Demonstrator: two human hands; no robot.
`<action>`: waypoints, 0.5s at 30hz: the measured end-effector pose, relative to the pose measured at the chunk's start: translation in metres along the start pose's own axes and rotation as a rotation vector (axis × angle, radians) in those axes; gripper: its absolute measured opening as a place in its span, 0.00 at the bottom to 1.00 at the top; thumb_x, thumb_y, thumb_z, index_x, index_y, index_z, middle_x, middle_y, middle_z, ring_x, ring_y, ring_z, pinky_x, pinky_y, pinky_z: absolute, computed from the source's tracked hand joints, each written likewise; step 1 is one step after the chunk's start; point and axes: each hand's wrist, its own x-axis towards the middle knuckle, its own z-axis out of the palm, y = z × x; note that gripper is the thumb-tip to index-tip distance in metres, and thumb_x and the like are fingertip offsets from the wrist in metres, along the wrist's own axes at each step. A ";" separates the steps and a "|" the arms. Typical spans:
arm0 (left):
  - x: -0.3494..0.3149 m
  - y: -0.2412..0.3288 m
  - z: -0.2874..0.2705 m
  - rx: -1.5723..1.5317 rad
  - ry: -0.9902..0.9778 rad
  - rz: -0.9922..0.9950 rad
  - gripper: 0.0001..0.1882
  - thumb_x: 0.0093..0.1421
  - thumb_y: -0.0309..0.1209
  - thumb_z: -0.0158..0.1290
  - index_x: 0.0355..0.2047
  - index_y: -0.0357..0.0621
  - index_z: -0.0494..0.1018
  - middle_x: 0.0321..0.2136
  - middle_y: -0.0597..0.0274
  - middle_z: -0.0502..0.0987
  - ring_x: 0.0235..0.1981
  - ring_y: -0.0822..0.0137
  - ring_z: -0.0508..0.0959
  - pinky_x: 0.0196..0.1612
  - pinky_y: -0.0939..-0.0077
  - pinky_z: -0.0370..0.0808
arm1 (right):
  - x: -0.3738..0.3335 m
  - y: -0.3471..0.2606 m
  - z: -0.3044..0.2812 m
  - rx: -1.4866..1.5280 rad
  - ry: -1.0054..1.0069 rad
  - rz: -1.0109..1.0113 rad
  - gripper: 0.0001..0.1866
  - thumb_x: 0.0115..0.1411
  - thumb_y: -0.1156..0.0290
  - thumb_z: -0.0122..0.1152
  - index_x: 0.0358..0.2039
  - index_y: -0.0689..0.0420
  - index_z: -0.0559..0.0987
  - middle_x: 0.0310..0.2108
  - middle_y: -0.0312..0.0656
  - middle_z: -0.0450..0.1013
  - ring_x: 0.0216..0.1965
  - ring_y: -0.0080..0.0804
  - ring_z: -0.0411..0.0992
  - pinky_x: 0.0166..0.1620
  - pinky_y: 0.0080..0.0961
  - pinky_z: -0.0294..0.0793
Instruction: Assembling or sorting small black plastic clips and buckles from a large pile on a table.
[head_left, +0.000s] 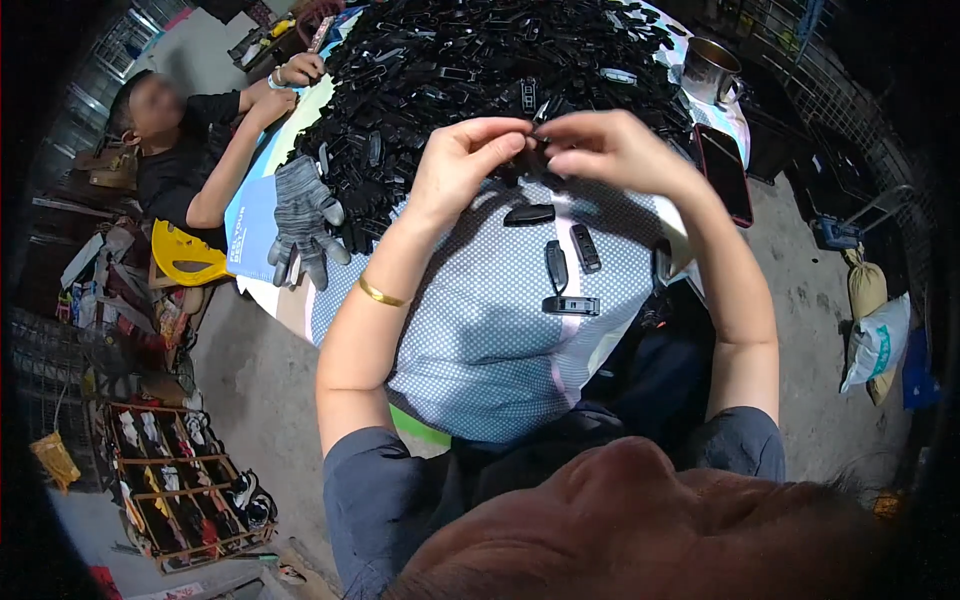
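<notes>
2 hands meet over the table: the left hand and the right hand are brought together, fingertips pinched on 1 small black plastic piece held between them, just at the near edge of the heap. That heap of black plastic pieces is far too many to count and covers most of the far half of the table, which wears a blue dotted cloth. On the bare cloth nearer the person lie 4 loose black pieces, apart from one another. 1 gold bangle sits on the left forearm. 1 pair of grey knit gloves hangs at the table's left edge, touching the heap. To the right, 1 dark phone lies beside the right forearm, and 1 metal mug stands at the far corner. 1 other person sits at the left side, hands at the heap's far end. 1 yellow stool stands below them. A rack of shoes sits on the floor, and 2 sacks lean at right.
</notes>
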 end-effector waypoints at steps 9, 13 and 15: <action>-0.010 -0.009 0.007 0.551 -0.425 -0.190 0.11 0.52 0.34 0.56 0.29 0.36 0.76 0.23 0.58 0.78 0.25 0.72 0.76 0.30 0.79 0.72 | -0.002 0.024 -0.040 -0.281 0.022 0.311 0.10 0.53 0.70 0.58 0.31 0.64 0.78 0.22 0.39 0.74 0.24 0.20 0.71 0.29 0.18 0.71; -0.005 -0.026 0.010 0.884 -0.047 0.377 0.12 0.48 0.32 0.57 0.31 0.37 0.76 0.28 0.55 0.75 0.32 0.59 0.73 0.37 0.72 0.71 | -0.005 0.016 -0.014 -0.692 -0.173 0.227 0.11 0.45 0.69 0.60 0.31 0.59 0.80 0.27 0.46 0.75 0.29 0.40 0.74 0.35 0.31 0.72; 0.000 -0.040 0.012 1.004 0.086 0.503 0.13 0.46 0.31 0.58 0.32 0.38 0.76 0.30 0.55 0.74 0.35 0.57 0.71 0.39 0.71 0.70 | -0.008 0.012 0.005 -0.940 -0.155 0.256 0.10 0.44 0.68 0.61 0.28 0.58 0.79 0.29 0.46 0.73 0.33 0.43 0.72 0.37 0.34 0.72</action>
